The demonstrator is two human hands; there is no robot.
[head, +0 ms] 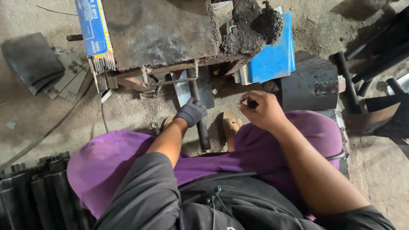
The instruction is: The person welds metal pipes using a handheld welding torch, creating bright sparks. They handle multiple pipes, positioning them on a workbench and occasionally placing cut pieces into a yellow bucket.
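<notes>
1. Left hand (190,112), gloved, has its fingers wrapped tight round a dark steel pipe (198,110) standing between the knees.
2. Right hand (260,110) is bare, fingertips pinched together on something small and dark, can't tell what.
3. Pipe leans against the rusty metal workbench (162,32), blue box of welding rods (94,30) on top.

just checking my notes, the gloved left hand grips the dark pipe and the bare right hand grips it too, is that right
Not quite. The gloved left hand does grip the dark pipe, but the bare right hand is off it, raised to the side with its fingers curled. The head view shows this.
</notes>
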